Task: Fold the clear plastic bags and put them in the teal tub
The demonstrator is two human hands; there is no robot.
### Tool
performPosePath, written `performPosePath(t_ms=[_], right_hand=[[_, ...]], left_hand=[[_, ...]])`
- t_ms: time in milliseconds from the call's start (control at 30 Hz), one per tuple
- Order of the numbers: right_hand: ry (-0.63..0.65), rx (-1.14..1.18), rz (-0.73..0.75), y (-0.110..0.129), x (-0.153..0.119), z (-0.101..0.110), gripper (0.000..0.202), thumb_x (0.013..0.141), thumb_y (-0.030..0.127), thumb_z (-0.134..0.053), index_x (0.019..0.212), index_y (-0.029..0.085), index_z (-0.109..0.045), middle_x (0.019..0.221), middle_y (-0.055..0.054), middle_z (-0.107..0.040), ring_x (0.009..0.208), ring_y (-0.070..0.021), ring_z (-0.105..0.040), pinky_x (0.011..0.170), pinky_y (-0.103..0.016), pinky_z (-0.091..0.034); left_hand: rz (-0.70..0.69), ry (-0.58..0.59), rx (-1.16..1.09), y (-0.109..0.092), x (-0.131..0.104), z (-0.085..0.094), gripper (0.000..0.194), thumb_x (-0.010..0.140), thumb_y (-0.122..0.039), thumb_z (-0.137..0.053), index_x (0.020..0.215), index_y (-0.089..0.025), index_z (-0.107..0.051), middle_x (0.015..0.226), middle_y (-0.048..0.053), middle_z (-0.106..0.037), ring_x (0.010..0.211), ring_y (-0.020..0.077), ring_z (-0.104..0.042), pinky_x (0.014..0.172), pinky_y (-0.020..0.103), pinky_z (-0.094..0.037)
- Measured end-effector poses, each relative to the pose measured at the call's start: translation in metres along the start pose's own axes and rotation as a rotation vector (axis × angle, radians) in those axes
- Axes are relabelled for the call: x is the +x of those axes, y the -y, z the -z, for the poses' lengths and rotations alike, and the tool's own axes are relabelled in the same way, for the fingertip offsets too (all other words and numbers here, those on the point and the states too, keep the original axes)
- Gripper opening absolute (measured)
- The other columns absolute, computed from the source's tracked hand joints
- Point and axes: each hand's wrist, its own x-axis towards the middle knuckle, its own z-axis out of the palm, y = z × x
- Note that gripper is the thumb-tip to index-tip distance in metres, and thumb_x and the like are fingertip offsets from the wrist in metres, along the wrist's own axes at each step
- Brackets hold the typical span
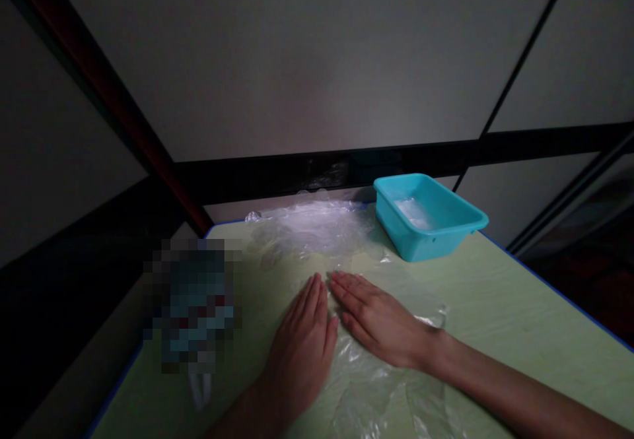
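Observation:
My left hand (301, 343) lies flat, palm down, fingers stretched out together and thumb a little apart. My right hand (379, 317) is also flat, its fingers pointing at the left fingertips with a small gap between. Both press on thin clear plastic that looks like a disposable glove (366, 393), spread on the table and crinkled towards the near edge. My hands hide part of its outline. Beyond my fingertips lies a loose pile of similar clear plastic gloves (312, 228), with rounded finger-like lobes at its edges.
A turquoise plastic basin (430, 241) stands at the back right with some clear plastic inside. On the left is a blurred-out package (198, 307) with a white strip below it. The pale green table (515, 333) has a blue edge and meets light cabinet panels (307, 63) behind.

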Motion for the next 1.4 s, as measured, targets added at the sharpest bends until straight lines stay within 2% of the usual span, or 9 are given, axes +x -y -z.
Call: performPosePath(t_ms=[167,333,467,767,933,1200,1400], right_hand=[[0.066,-0.041,-0.004,-0.002,-0.004,-0.008,0.053,0.092,0.032,-0.027,0.138,0.006,-0.019,0.143,-0.014,-0.016,0.132,-0.0219,-0.012,0.108,-0.039,-0.014],[0.084,-0.058,-0.003,-0.003,-0.006,-0.008,0.057,0.091,0.036,-0.029,0.139,0.008,-0.014,0.144,-0.013,-0.013,0.132,-0.0221,-0.009,0.108,-0.038,-0.015],[0.052,-0.077,-0.007,-0.010,-0.009,-0.007,0.057,0.090,0.035,-0.032,0.139,0.009,-0.016,0.144,-0.012,-0.013,0.132,-0.0215,-0.010,0.108,-0.038,-0.016],[-0.036,-0.171,-0.090,-0.041,-0.022,-0.004,0.056,0.091,0.035,-0.031,0.139,0.009,-0.018,0.143,-0.011,-0.018,0.132,-0.0221,-0.012,0.107,-0.041,-0.020],[-0.053,-0.204,-0.132,-0.051,-0.025,-0.004,0.055,0.092,0.037,-0.029,0.138,0.008,-0.019,0.143,-0.012,-0.018,0.132,-0.0225,-0.013,0.107,-0.041,-0.020],[-0.064,-0.222,-0.170,-0.047,-0.023,-0.007,0.055,0.092,0.038,-0.028,0.137,0.007,-0.023,0.143,-0.012,-0.019,0.131,-0.0245,-0.013,0.106,-0.041,-0.021],[-0.103,-0.243,-0.227,-0.042,-0.019,-0.012,0.055,0.092,0.037,-0.027,0.136,0.005,-0.025,0.142,-0.014,-0.021,0.131,-0.0250,-0.014,0.105,-0.043,-0.024]], left_hand=[[-0.015,-0.018,0.064,0.000,-0.004,-0.006,0.050,0.085,-0.025,-0.033,0.126,0.003,-0.039,0.136,0.023,-0.033,0.126,0.0295,-0.028,0.100,0.043,-0.034],[-0.023,-0.058,0.107,0.001,-0.007,-0.010,0.053,0.086,-0.032,-0.034,0.128,0.000,-0.037,0.137,0.020,-0.032,0.127,0.0313,-0.024,0.100,0.045,-0.033],[-0.017,-0.069,0.125,0.001,-0.008,-0.010,0.054,0.087,-0.037,-0.034,0.129,-0.003,-0.037,0.138,0.017,-0.032,0.128,0.0315,-0.023,0.099,0.045,-0.033],[-0.015,-0.047,0.132,0.002,-0.008,-0.007,0.053,0.086,-0.037,-0.035,0.130,-0.006,-0.037,0.139,0.013,-0.032,0.129,0.0300,-0.022,0.101,0.043,-0.030],[-0.036,-0.025,0.138,0.003,-0.008,-0.006,0.054,0.087,-0.037,-0.034,0.130,-0.004,-0.036,0.139,0.014,-0.031,0.129,0.0307,-0.022,0.101,0.043,-0.030],[-0.046,-0.028,0.090,0.013,-0.004,-0.004,0.053,0.087,-0.038,-0.034,0.130,-0.008,-0.036,0.138,0.013,-0.034,0.129,0.0296,-0.023,0.101,0.043,-0.030],[-0.061,0.012,0.061,0.024,0.002,0.000,0.052,0.087,-0.038,-0.033,0.131,-0.009,-0.035,0.139,0.014,-0.032,0.128,0.0300,-0.024,0.100,0.045,-0.030]])
